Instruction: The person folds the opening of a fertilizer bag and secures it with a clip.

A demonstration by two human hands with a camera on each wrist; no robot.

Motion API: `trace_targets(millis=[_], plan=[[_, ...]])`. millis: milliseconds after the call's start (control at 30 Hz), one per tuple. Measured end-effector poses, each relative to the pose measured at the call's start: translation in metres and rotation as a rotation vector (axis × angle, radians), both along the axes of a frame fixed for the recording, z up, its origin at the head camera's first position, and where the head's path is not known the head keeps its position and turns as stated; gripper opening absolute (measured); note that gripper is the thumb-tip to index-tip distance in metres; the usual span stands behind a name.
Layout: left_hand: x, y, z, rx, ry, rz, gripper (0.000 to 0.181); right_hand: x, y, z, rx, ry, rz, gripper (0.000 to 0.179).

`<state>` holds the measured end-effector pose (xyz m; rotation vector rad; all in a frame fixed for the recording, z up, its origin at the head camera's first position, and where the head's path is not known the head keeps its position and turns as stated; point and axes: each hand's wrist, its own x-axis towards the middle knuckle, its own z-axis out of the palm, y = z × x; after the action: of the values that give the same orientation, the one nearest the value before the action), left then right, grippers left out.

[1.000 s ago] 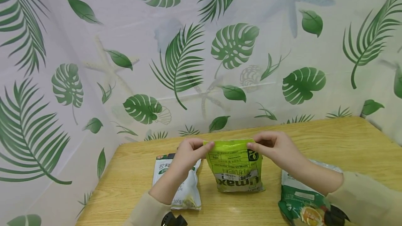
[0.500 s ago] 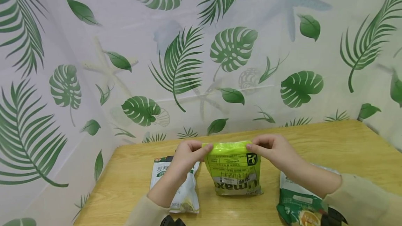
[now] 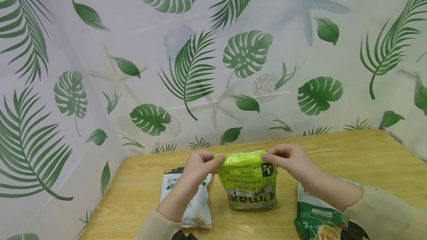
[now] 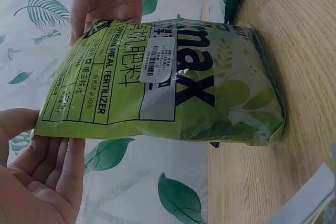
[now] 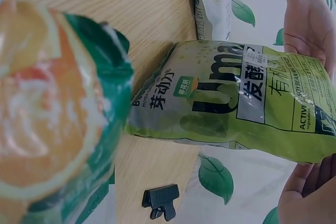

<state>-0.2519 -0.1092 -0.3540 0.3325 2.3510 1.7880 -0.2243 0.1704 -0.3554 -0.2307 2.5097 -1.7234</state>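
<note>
A lime-green bag of soybean meal fertilizer (image 3: 248,182) stands on the wooden table, its printing upside down in the head view. At its top left corner my left hand (image 3: 201,166) pinches the edge between thumb and fingers. My right hand (image 3: 293,160) grips the opposite top corner the same way. In the left wrist view, the left hand (image 4: 47,177) has its fingers behind the bag (image 4: 157,82). The right wrist view shows the bag's front (image 5: 226,93) filled out at the lower end and flatter toward the hands.
A white bag marked 500g (image 3: 195,210) lies left of the fertilizer, partly under my left forearm. To the right lies a green and white bag with an orange fruit picture (image 3: 317,214). A black clip (image 5: 161,200) rests on the table. A leaf-patterned cloth (image 3: 213,66) hangs behind.
The head view has tilted slightly, so everything sits a little lower. The bag's top band shows brighter and a bit broader. Both hands keep their grip on its corners.
</note>
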Motion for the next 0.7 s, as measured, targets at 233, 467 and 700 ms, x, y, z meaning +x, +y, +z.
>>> trace_targets(millis=[233, 467, 700], plan=[[-0.0014, 0.0013, -0.0038, 0.008, -0.023, 0.039, 0.029, -0.0014, -0.0004, -0.0028, 0.011, -0.028, -0.022, 0.027], [-0.0012, 0.0025, -0.0054, 0.026, 0.010, 0.018, 0.029, -0.0011, -0.0017, -0.0060, 0.003, -0.045, -0.054, 0.034], [-0.0021, 0.0010, -0.0037, 0.076, 0.051, 0.008, 0.015, -0.0026, -0.0061, -0.0054, -0.033, -0.013, -0.045, 0.040]])
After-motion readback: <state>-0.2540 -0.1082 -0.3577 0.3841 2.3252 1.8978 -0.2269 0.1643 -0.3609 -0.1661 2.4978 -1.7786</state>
